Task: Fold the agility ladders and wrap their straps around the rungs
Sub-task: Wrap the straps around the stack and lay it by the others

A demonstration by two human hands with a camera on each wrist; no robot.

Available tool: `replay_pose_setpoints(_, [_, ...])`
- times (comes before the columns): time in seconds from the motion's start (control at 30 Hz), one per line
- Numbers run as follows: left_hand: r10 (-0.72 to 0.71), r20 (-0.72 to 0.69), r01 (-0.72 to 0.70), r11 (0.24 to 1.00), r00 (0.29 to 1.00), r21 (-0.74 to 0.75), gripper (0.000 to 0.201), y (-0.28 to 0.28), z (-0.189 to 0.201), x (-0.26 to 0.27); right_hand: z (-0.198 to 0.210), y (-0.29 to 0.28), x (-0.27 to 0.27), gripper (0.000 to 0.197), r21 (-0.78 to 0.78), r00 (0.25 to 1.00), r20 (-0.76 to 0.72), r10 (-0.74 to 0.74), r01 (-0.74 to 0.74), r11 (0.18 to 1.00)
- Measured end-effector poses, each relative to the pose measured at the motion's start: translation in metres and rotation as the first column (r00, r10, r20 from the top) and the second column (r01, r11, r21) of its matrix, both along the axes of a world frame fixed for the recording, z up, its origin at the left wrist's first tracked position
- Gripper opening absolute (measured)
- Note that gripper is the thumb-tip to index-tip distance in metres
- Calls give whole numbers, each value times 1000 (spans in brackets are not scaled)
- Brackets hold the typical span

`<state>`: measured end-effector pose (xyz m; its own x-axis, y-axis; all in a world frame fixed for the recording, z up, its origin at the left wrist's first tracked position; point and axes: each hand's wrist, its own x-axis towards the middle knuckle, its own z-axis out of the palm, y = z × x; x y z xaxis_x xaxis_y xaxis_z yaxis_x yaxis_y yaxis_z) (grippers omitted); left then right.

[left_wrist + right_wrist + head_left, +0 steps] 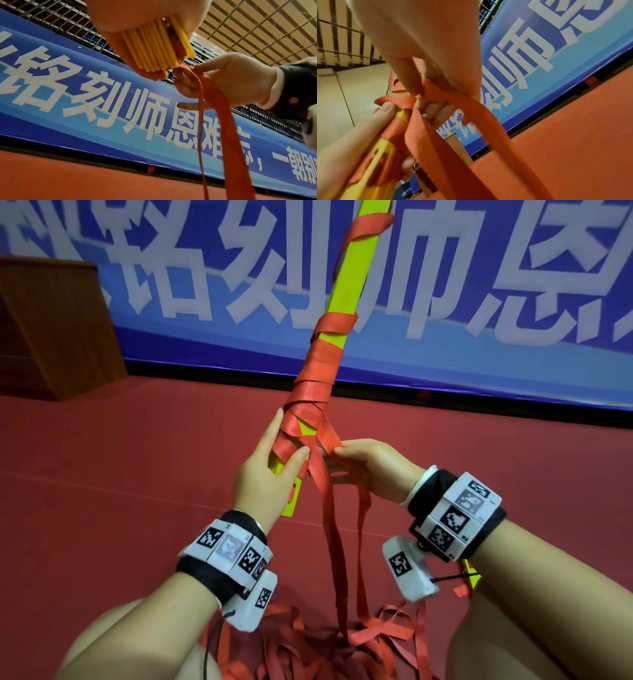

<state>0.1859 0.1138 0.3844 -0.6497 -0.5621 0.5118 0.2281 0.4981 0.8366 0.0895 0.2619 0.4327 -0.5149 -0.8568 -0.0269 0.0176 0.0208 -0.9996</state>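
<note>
A long blue banner [445,313] with large white characters ran along the back of the red floor [120,474]. A brown wooden lectern [51,326] stood at the left, against the banner's end. Above the banner, the wrist views showed metal railings [56,17] and a slatted ceiling [265,27].

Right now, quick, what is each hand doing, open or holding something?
Left hand: closed, gripping the bundle of yellow rungs near its lower end.
Right hand: closed, pinching the red strap beside the bundle.
</note>
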Motion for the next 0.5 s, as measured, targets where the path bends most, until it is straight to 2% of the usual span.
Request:
replay_pose_setpoints(0.1, [22,30,-20,999,999,-38,68,1,0,2,-2,-1,-1,21,48,968,-223,-117,131,990])
replay_pose_setpoints(0.17, [29,60,-25,997,998,-68,66,3,0,4,-1,-1,1,22,64,951,-273,-143,166,984])
replay_pose_setpoints(0.23, [41,81,-33,994,996,-103,66,3,-1,4,-2,-4,6,24,46,970,-206,-128,140,989])
replay_pose_setpoints(0.33, [60,101,-43,986,993,-158,67,5,-2,4,-4,-7,13,19,5,996,16,-92,92,996])
replay_pose_setpoints(0.43, [85,134,-60,981,987,-184,66,7,-1,4,-5,-7,16,18,19,988,-47,-148,149,989])
replay_pose_setpoints(0.5, [101,151,-71,978,983,-197,67,7,1,3,-4,-6,12,25,1,955,-116,-274,276,961])
